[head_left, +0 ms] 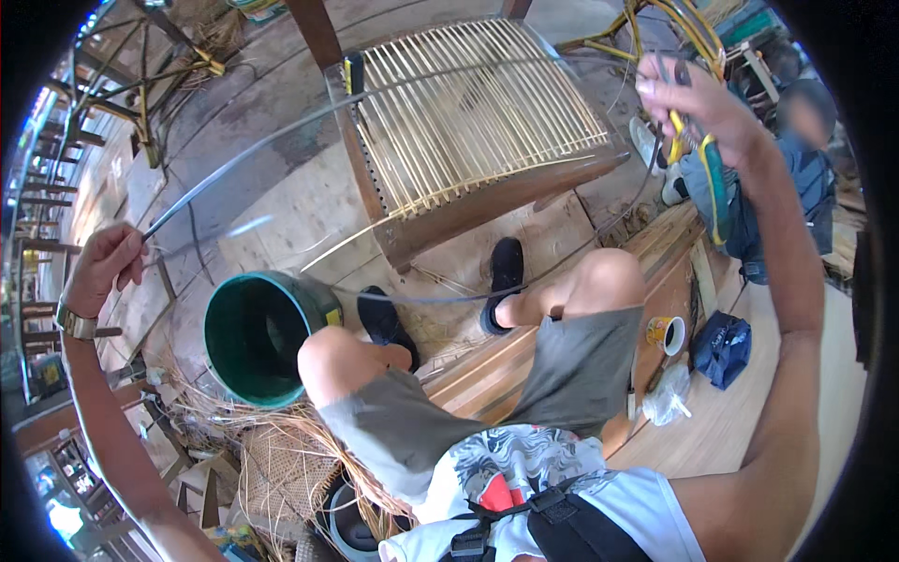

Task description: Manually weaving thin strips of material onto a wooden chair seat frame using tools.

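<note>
My left hand (108, 265) is out at the left, its fingers pinched on a long, thin, dark flexible strip (281, 133). The strip bows across to the upper right, passing over a wooden frame (506, 199) strung with pale cane strands (473, 103). At the upper right, my right hand (698, 105) is closed around pruning shears (716, 192) with yellow and green handles. The strip runs to this hand too, but how the fingers hold it is unclear. A dark length also hangs in a loop between the frame and my feet.
A green bucket (257, 342) stands by my knee, with loose cane strands (309, 426) below it. A cup (665, 334), a blue bag (721, 348) and a clear plastic bag (668, 393) lie on the bench at right. Another person (796, 187) sits at the far right.
</note>
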The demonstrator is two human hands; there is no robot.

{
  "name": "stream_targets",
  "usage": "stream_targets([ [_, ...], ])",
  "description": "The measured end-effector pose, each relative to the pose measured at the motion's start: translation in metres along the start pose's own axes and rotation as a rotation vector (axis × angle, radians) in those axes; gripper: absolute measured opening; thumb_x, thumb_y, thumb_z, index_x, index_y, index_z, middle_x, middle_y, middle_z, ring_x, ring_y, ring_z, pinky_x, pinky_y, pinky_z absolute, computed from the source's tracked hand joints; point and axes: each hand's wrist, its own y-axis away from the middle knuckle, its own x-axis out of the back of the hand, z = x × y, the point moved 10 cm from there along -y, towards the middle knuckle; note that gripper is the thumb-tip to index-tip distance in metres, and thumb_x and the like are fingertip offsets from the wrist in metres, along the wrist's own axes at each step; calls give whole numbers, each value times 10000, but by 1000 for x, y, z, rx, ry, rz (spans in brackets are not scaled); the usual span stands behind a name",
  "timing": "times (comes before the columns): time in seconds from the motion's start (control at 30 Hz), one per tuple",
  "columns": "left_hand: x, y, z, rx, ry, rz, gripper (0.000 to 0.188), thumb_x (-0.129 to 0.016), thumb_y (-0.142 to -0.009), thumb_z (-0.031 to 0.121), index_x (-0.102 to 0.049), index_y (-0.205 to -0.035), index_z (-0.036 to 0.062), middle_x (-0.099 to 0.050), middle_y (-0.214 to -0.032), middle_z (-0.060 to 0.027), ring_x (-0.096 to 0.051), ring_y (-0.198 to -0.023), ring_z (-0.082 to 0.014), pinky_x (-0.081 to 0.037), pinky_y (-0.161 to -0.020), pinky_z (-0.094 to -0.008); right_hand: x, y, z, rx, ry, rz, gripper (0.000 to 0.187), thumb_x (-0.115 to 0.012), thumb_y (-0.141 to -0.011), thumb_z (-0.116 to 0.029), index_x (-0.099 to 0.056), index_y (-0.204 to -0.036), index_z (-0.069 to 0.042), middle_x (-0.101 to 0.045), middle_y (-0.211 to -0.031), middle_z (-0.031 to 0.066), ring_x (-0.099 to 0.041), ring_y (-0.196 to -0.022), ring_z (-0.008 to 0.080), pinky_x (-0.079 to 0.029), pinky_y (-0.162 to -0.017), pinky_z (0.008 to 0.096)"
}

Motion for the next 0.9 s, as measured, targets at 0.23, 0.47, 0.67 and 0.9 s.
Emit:
stream_targets([
  [0.23, 66, 124, -108, -123, -34, 518, 246, -591, -1003, 287, -662, -982, 53, -630, -915, 8, -569, -882, -83, -447, -830, -250, -70, 104, -25, 72, -422, -135, 201, -612, -974, -241, -529, -852, -103, -555, -719, -21, -549, -651, 72, -431, -578, 217],
  [0.47, -1, 223, 6, -52, -670, 1483, 375, -576, -993, 366, -660, -1141, 32, -621, -1216, -198, -643, -1020, -305, -490, -912, -425, -150, 176, -55, 217, -473, -63, 164, -652, -943, -153, -569, -835, -61, -590, -743, 1, -591, -695, 86, -462, -642, 246],
  [0.67, -335, 156, 54, -124, 937, 324, 592, -376, -1030, 537, -572, -1207, 7, -676, -949, -116, -642, -807, -153, -530, -755, -295, -264, 162, -14, 167, -815, -35, 186, -658, -930, -75, -540, -786, -70, -563, -756, -4, -580, -701, 87, -469, -643, 242],
  [0.9, -491, 123, 82, 27, 1681, 103, 555, -383, -1048, 472, -396, -1450, 90, -551, -1342, -75, -547, -1219, -198, -446, -1029, -377, -366, 149, -10, 239, -340, -91, 267, -639, -916, -264, -589, -939, -2, -590, -670, 197, -636, -620, 315, -485, -592, 407],
])
